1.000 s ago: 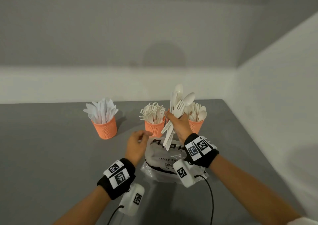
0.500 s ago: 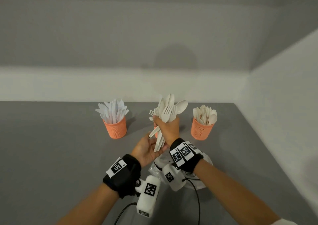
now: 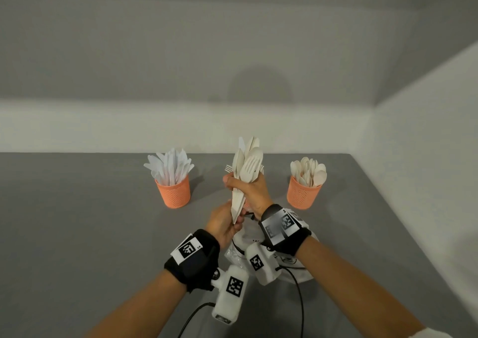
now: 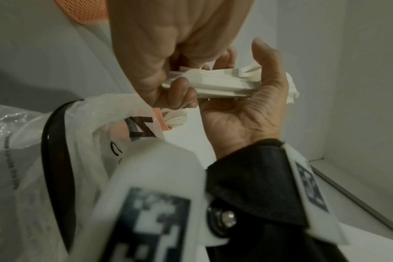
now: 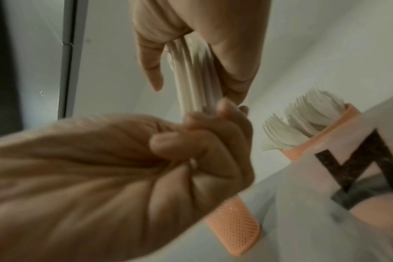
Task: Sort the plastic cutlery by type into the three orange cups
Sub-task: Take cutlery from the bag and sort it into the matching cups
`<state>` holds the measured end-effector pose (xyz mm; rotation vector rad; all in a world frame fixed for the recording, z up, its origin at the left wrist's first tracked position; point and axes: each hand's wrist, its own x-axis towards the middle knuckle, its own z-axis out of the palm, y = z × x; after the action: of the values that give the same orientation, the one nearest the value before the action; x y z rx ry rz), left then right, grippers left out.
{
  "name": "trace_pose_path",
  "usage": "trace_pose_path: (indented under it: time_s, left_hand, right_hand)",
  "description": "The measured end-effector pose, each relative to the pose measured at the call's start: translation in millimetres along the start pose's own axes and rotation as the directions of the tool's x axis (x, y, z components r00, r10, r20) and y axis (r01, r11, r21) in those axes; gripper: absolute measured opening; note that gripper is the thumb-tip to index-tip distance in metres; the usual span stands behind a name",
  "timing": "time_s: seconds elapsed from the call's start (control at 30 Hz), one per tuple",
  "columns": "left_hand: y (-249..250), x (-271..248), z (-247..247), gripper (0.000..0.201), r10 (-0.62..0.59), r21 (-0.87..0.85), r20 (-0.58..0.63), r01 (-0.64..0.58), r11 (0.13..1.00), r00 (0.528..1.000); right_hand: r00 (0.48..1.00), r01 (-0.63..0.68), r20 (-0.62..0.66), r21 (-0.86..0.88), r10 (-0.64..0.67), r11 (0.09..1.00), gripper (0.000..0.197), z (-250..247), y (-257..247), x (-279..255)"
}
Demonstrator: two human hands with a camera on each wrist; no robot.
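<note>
The right hand (image 3: 252, 191) grips a mixed bundle of white plastic cutlery (image 3: 247, 168) upright above the grey table (image 3: 77, 221), its fingers wrapped round the handles; fork tines, spoon bowls and knife blades fan out above the fist. The left hand (image 3: 222, 224), just below, pinches the lower ends of the handles between thumb and curled fingers (image 4: 182, 88).

Three orange cups stand in a row at the far side of the table. The left cup (image 3: 173, 193) holds knives, the right cup (image 3: 303, 194) holds spoons, and the middle cup (image 5: 303, 150), mostly hidden behind the hands in the head view, holds forks. The bundle is in front of the middle cup.

A white plastic bag (image 3: 239, 244) with black print lies on the table near the person, under the wrists.
</note>
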<state>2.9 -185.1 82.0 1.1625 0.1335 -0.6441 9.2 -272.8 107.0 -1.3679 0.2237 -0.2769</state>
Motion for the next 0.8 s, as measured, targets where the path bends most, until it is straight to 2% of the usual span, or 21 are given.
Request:
trace_pose_path:
  time_s: [0.13, 0.2, 0.3, 0.4, 0.47, 0.53, 0.6, 0.67, 0.73, 0.77, 0.8]
  left_hand:
    - [4, -4, 3, 0.051, -0.026, -0.078, 0.072, 0.032, 0.996, 0.997]
    - [4, -4, 3, 0.055, -0.005, -0.065, 0.1, 0.011, 0.998, 0.995]
    - [1, -5, 2, 0.051, 0.055, 0.014, 0.146, -0.058, 0.998, 0.988]
    - [4, -7, -7, 0.038, 0.018, 0.081, 0.274, -0.042, 0.996, 0.962]
    - [8, -9, -12, 0.028, -0.003, 0.157, 0.355, -0.057, 0.986, 0.935]
    - [11, -10, -13, 0.025, -0.016, 0.231, 0.414, -0.087, 0.969, 0.91]
    - [12, -14, -11, 0.013, -0.011, 0.308, 0.42, -0.132, 0.942, 0.907]
    - [10, -14, -8, 0.016, 0.058, 0.404, 0.367, -0.215, 0.889, 0.928]
    - [6, -13, -7, 0.01, 0.195, 0.516, 0.301, -0.331, 0.79, 0.934]
    - [4, -11, -6, 0.008, 0.254, 0.567, 0.268, -0.366, 0.738, 0.929]
    - [1, -8, -5, 0.016, 0.303, 0.61, 0.232, -0.381, 0.695, 0.924]
  right_hand:
    - [0.999, -0.001, -0.041, -0.016, 0.001, 1.0, 0.017, 1, 3, -5]
    - [0.999, 0.017, -0.042, -0.042, -0.019, 0.999, 0.02, 2, 4, -7]
    - [1.0, -0.004, 0.021, -0.085, 0.006, 0.996, 0.01, 3, 3, -7]
    - [0.985, -0.126, 0.117, -0.035, 0.129, 0.991, 0.009, -5, 2, 1]
    - [0.926, -0.263, 0.278, -0.007, 0.255, 0.965, 0.017, -12, 1, 4]
    - [0.834, -0.38, 0.425, -0.02, 0.351, 0.925, 0.026, -17, 3, 4]
    - [0.78, -0.409, 0.514, -0.014, 0.358, 0.912, 0.018, -19, 5, 3]
    - [0.759, -0.422, 0.542, -0.012, 0.361, 0.906, 0.013, -19, 3, 0]
    - [0.786, -0.391, 0.472, -0.122, 0.399, 0.912, 0.024, -18, 2, -3]
    - [0.821, -0.343, 0.409, -0.207, 0.399, 0.916, 0.031, -17, 5, -4]
    - [0.862, -0.297, 0.342, -0.259, 0.375, 0.919, 0.033, -15, 8, -5]
